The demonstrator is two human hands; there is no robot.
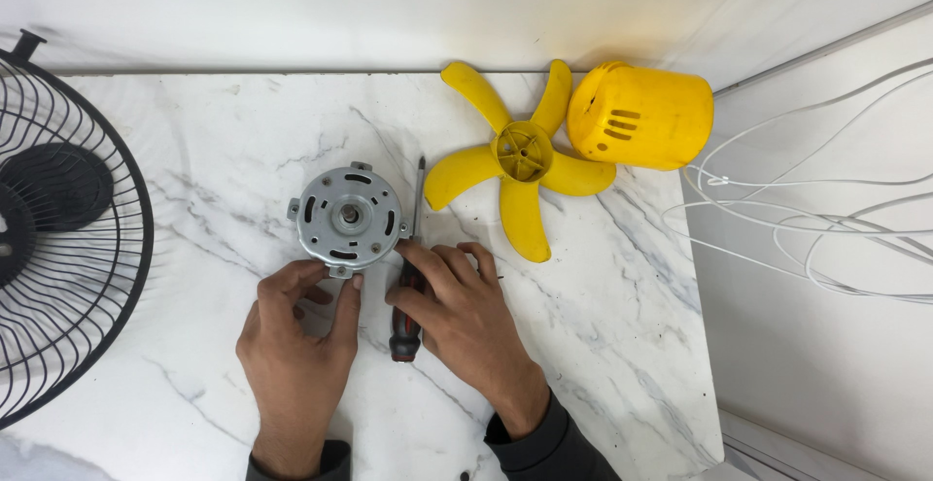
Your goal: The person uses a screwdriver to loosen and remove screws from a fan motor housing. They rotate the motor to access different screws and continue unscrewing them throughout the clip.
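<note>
A round silver fan motor lies flat on the white marble table. My left hand pinches the motor's near edge with thumb and fingers. A screwdriver with a red and black handle lies just right of the motor, its tip pointing away from me. My right hand rests over the handle, fingers curled on it, the butt of the handle sticking out by my palm.
A yellow fan blade and a yellow motor cover lie at the table's far right. A black wire fan guard overhangs the left edge. White cables loop over the lower surface to the right.
</note>
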